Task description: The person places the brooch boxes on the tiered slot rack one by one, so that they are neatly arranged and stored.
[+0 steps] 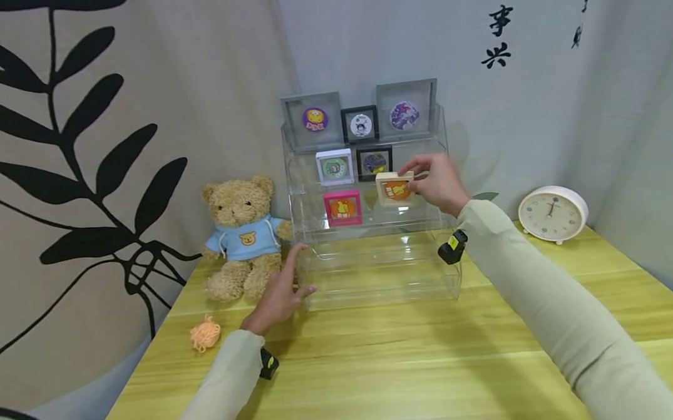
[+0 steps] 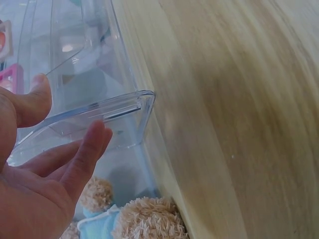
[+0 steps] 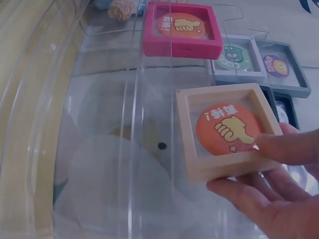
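My right hand [image 1: 439, 183] pinches a cream square display frame [image 1: 395, 190] by its right side, thumb on the front and fingers behind. An orange round badge with a yellow thumbs-up [image 3: 230, 129] shows inside it. The frame is at the third tier of a clear acrylic stepped stand [image 1: 382, 292], right of a pink frame [image 1: 343, 208]; whether it touches the shelf I cannot tell. At the stand's left side is my left hand [image 1: 278, 297], its fingers fairly straight. In the left wrist view, thumb and fingers lie on either side of the clear side panel [image 2: 99, 107].
Higher tiers hold a white frame [image 1: 335, 167], black frames [image 1: 360, 125] and grey frames [image 1: 312, 121]. Left of the stand sits a teddy bear [image 1: 244, 236] in blue, with an orange yarn ball [image 1: 205, 333] in front. A white clock [image 1: 553, 214] stands at right on the wooden table [image 1: 388, 370].
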{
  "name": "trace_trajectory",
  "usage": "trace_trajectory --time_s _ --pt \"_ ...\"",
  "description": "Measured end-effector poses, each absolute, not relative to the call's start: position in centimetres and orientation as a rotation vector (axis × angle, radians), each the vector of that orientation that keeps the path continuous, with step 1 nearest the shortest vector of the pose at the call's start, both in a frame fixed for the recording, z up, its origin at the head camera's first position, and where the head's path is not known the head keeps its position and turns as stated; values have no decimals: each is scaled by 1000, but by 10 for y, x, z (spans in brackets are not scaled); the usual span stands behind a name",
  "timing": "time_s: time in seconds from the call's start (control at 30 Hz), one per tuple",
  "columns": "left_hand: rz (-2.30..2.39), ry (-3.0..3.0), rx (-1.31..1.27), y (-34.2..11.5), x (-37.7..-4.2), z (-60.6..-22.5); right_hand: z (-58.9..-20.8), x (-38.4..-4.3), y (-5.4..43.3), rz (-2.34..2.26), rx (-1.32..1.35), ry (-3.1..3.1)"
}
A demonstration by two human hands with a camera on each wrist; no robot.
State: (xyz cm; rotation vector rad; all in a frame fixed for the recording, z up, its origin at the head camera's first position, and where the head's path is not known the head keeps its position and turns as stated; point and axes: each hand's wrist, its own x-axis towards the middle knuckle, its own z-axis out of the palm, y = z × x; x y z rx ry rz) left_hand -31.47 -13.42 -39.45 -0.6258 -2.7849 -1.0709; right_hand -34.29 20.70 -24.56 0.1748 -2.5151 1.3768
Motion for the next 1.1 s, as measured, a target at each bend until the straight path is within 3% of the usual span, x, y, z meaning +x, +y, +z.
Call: trace_trajectory --time_s 0.6,1.1 --pt "-1091 -2785 -612 -131 -313 -398 -287 -351 186 1315 81 -2422" --pt "-1086 -2762 -702 -138 -304 -394 -294 -344 185 1216 138 -2450"
